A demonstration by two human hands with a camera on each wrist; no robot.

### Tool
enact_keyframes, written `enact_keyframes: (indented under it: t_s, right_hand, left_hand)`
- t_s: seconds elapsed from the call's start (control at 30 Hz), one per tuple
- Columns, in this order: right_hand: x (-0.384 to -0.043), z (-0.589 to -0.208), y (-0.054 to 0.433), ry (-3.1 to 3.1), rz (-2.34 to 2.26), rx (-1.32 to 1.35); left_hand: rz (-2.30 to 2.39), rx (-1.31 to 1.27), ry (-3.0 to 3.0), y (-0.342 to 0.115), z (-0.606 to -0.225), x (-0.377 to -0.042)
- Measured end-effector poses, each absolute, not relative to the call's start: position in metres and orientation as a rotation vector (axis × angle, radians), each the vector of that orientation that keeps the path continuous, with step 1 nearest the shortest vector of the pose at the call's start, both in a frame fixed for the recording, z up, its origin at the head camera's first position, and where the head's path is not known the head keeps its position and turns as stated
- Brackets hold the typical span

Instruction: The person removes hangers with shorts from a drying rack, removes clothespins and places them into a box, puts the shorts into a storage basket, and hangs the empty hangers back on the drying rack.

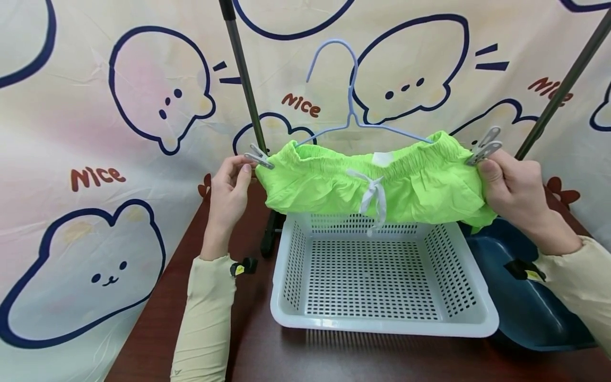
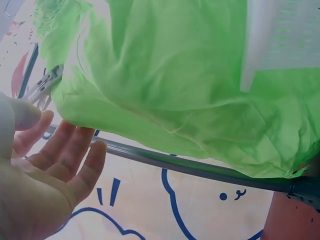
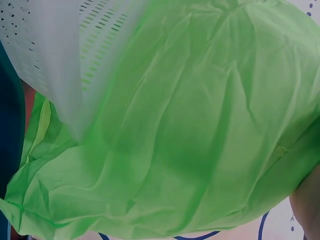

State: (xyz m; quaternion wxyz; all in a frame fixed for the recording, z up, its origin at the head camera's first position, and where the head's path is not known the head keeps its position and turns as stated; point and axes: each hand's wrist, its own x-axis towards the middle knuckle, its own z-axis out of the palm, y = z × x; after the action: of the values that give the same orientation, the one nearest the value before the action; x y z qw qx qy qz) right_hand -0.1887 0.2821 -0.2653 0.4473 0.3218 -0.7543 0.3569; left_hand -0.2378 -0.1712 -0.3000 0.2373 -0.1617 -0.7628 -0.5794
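Bright green shorts (image 1: 420,196) with a gathered waistband and a white drawstring bow hang from a light blue hanger (image 1: 351,106). A grey clothespin (image 1: 260,157) clips the waistband's left end, and a second clothespin (image 1: 484,147) clips the right end. My left hand (image 1: 230,191) is at the left clothespin, thumb and index fingertips close to its handles. In the left wrist view the other fingers of that hand (image 2: 55,175) spread loosely beside the shorts. At the right end my right hand (image 1: 517,193) grips the shorts' edge just below the clothespin; its fingers are partly hidden.
Below the shorts a white perforated basket (image 1: 382,324) stands on the dark brown table (image 1: 334,361). A dark blue basin (image 1: 530,318) sits to its right. Dark poles (image 1: 245,79) rise behind, before a printed cloth backdrop (image 1: 143,185).
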Motion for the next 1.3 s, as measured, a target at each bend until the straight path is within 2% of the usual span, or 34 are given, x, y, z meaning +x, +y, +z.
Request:
enact_keyframes:
  t_s: [0.83, 1.3]
  right_hand:
    - [-0.182, -0.273, 0.291, -1.858, 0.905, 0.746]
    - [-0.175, -0.276, 0.294, -1.871, 0.877, 0.633]
  left_hand:
    - [-1.620, -0.483, -2.099, -0.167, -0.297, -0.234]
    - [-1.568, -0.519, -2.187, -0.166, -0.293, -0.231]
